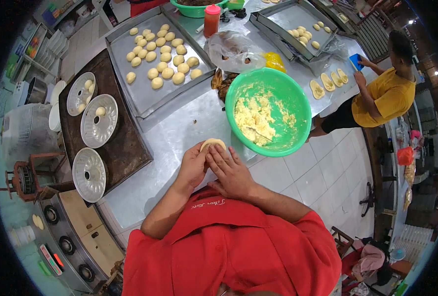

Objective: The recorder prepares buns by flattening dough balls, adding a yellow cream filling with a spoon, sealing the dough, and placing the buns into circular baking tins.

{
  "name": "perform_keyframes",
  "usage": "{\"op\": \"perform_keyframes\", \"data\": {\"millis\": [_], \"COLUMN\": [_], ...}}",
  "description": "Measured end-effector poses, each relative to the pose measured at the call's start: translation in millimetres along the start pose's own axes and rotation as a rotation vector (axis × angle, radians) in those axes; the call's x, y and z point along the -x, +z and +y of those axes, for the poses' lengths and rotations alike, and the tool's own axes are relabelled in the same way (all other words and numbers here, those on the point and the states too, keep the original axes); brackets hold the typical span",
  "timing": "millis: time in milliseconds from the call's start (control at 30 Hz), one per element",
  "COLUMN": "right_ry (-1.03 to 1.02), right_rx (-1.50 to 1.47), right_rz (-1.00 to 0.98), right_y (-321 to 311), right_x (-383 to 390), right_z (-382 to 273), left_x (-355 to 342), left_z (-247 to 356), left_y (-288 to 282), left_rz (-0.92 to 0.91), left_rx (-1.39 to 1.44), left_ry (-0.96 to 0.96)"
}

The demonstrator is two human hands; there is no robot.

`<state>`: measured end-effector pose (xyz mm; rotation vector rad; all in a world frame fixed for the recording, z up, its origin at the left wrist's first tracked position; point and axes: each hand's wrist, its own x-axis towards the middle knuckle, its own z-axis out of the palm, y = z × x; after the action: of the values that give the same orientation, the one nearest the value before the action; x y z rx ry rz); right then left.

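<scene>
A flattened round piece of dough (213,143) sits between my hands in front of my body. My left hand (191,166) cradles it from the left, thumb along its side. My right hand (228,170) lies over its near part with the fingers stretched out flat; the dough beneath them is hidden. Just beyond, to the right, stands a green basin (300,129) of crumbly pale-yellow filling (251,116), a spoon (259,132) resting in it. Farther left, a large metal tray (125,91) carries several dough balls (167,73).
Three fluted ring pans (89,175) stand on a dark baking sheet (122,160) at left, two with dough balls inside. A plastic bag (233,49) and a red squeeze bottle (212,22) are behind the basin. At right, a co-worker (386,93) holds something blue beside oval dough pieces (328,82).
</scene>
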<state>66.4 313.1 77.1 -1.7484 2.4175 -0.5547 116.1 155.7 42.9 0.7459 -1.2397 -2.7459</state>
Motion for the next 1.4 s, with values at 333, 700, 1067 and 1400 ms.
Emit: {"op": "perform_keyframes", "data": {"millis": [333, 700, 1067, 1400], "right_ry": [0.096, 0.404, 0.672, 0.615], "right_rx": [-0.222, 0.365, 0.285, 0.020], "right_rz": [0.228, -0.078, 0.043, 0.025], "right_y": [-72, -54, -57, -55], "right_x": [23, 16, 32, 27], "right_z": [62, 133, 100, 111], "left_x": [5, -13, -12, -20], "left_z": [-7, -40, -47, -43], "left_y": [11, 15, 23, 33], "left_rz": [-0.153, 0.065, -0.030, -0.170], "left_rx": [0.291, 0.074, 0.069, 0.013], "left_ry": [-0.154, -0.115, -0.113, -0.084]}}
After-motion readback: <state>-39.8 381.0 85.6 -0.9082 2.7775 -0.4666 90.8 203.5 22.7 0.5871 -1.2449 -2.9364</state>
